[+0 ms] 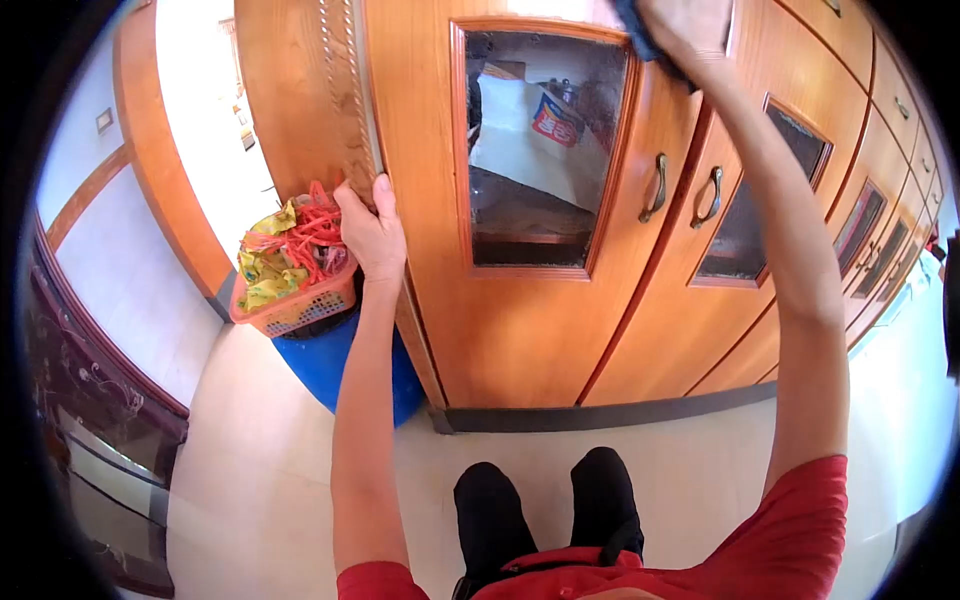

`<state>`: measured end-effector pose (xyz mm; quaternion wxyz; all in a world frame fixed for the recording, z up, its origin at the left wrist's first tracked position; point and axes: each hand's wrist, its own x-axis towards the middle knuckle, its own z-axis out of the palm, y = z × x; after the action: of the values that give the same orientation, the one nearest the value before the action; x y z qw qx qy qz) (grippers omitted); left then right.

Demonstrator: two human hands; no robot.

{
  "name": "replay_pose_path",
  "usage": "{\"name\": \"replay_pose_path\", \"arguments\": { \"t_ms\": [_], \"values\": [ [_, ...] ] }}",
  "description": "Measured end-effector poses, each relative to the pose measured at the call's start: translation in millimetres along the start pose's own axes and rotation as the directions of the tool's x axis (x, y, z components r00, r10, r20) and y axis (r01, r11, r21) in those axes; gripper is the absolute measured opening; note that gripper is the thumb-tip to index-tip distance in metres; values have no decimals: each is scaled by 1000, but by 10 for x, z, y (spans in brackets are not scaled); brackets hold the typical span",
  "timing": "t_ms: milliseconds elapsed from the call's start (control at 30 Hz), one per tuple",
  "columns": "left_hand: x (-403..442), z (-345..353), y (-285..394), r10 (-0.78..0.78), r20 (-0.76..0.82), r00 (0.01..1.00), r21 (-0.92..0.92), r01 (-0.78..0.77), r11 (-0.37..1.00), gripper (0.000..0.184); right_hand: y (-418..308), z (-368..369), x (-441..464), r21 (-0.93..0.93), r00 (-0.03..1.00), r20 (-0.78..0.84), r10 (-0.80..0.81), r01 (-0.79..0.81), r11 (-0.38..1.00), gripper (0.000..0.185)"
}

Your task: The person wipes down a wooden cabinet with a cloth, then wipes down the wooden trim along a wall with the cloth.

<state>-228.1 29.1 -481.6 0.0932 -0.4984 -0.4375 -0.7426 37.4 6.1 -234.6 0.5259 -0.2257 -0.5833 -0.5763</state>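
At the top edge of the head view, right of centre, the person's right hand (pixel 690 25) is over a dark blue cloth (pixel 640 32), beside the upper corner of the glass pane (pixel 545 150) of a wooden cabinet door (pixel 520 340). The fingers are partly cut by the frame, so one cannot tell how firmly they grip the cloth. At left of centre, the left hand (pixel 375 230) is closed on the carved wooden edge (pixel 352 110) of the cabinet, with its thumb pointing up. Just behind it stands a plastic basket (pixel 300 315) above a blue bin (pixel 325 360). The step in hand seems to be wiping of the upper door. A next stroke would, in one's judgement, call for the cloth flat under the palm, the left hand giving support, and care around the metal handle (pixel 655 188).
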Motion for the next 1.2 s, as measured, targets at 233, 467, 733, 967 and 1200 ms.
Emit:
{"name": "replay_pose_path", "arguments": {
  "t_ms": [233, 467, 733, 967, 1200],
  "values": [
    [-31, -25, 39, -10, 28, 1000, 45, 9, 999, 39, -831, 385, 134, 253, 925, 233, -301, 241, 937, 51],
    [-26, 13, -172, 111, -9, 994, 158, -108, 982, 43, -636, 292, 136, 316, 872, 295, -392, 298, 901, 51],
    [-55, -35, 83, 52, 30, 998, 103, -55, 993, 49, 858, -677, -413, -180, 921, 364, 137, -75, 981, 58],
    [-45, 40, -111, 156, -61, 986, 175, -144, 974, 42, 681, -821, -757, -10, 941, 217, 260, -264, 964, 52],
    [-46, 2, -70, 134, -1, 991, 163, -132, 978, 43, 1028, -786, -716, -107, 899, 420, 122, -84, 991, 63]
  ]
}}
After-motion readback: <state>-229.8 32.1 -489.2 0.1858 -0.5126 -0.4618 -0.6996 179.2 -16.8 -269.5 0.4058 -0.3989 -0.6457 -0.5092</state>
